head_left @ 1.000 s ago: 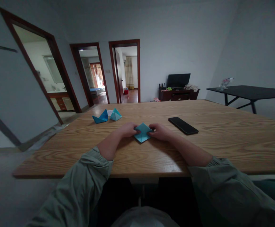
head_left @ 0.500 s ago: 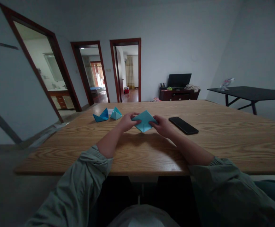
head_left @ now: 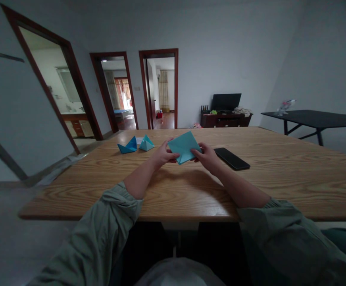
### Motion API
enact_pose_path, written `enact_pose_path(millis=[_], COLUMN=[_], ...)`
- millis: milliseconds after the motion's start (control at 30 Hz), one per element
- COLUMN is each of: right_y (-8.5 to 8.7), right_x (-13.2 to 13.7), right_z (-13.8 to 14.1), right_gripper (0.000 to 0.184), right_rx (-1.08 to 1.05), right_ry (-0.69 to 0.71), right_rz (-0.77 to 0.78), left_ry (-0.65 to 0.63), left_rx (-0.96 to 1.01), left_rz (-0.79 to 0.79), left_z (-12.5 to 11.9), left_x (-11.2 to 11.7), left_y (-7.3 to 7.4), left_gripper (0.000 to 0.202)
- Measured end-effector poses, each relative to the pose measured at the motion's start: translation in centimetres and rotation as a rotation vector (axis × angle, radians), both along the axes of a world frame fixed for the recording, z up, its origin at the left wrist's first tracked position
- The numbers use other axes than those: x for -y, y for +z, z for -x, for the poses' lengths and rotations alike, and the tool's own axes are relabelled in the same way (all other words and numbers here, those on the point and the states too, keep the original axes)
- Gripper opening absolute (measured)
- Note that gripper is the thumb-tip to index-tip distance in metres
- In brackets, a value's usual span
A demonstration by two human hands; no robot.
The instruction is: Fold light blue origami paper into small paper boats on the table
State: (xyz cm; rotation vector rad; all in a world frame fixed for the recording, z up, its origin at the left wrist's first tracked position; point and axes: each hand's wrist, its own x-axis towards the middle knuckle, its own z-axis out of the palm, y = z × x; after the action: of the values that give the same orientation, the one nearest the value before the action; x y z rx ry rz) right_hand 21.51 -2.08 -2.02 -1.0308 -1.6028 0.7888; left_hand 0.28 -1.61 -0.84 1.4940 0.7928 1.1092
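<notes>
Held up just above the table is a folded sheet of light blue origami paper [head_left: 184,147]. My left hand [head_left: 162,155] pinches its left corner, and my right hand [head_left: 206,157] grips its right side. Further left on the wood stand a darker blue paper boat [head_left: 128,145] and a pale teal folded paper piece [head_left: 146,143], close together and out of reach of my fingers. A black smartphone [head_left: 231,158] lies face up just right of my right hand.
The wooden table [head_left: 72,194] spans the view, with its near edge under my forearms. Beyond it stand a low cabinet with a monitor [head_left: 225,102] and a black side table [head_left: 312,118] bearing a small figure. Open doorways line the back wall.
The paper has lifted off the table and tilted up between my hands. Both hands have risen and moved slightly apart, and the head view has shifted slightly.
</notes>
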Motion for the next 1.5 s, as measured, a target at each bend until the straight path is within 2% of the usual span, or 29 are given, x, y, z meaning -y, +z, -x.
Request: enact_pose_path(millis=[167, 300, 433, 500, 933, 1333, 1400, 1500], right_y=[0.0, -0.3, -0.3, -0.2, -0.3, -1.4, -1.3, -0.9], right_x=[0.1, -0.1, 0.1, 0.3, 0.1, -1.3, -1.1, -0.4], right_z=[0.0, 0.0, 0.1, 0.2, -0.2, -0.7, -0.6, -0.6], right_gripper=[0.038, 0.037, 0.036, 0.037, 0.037, 0.036, 0.036, 0.047], right_rx=[-0.115, -0.123, -0.096, -0.093, -0.068, 0.101, 0.145, 0.233], right_ry=[0.044, 0.069, 0.098, 0.111, 0.11, 0.078, 0.042, -0.148], right_rz=[0.077, 0.082, 0.085, 0.094, 0.091, 0.028, 0.044, -0.047], left_ry=[-0.016, -0.047, -0.14, -0.147, -0.043, 0.006, 0.026, 0.102], left_rx=[-0.022, -0.055, -0.131, -0.162, -0.245, -0.139, -0.143, -0.149], left_rz=[0.001, 0.005, -0.005, -0.018, -0.033, -0.01, -0.028, -0.04], left_z=[0.1, 0.0, -0.2, -0.3, -0.1, -0.1, 0.0, 0.1], left_x=[-0.4, -0.3, 0.4, 0.6, 0.0, -0.3, -0.4, -0.7], left_y=[-0.1, 0.0, -0.1, -0.2, -0.1, 0.0, 0.0, -0.1], left_gripper=[0.069, 0.051, 0.052, 0.053, 0.047, 0.05, 0.05, 0.043])
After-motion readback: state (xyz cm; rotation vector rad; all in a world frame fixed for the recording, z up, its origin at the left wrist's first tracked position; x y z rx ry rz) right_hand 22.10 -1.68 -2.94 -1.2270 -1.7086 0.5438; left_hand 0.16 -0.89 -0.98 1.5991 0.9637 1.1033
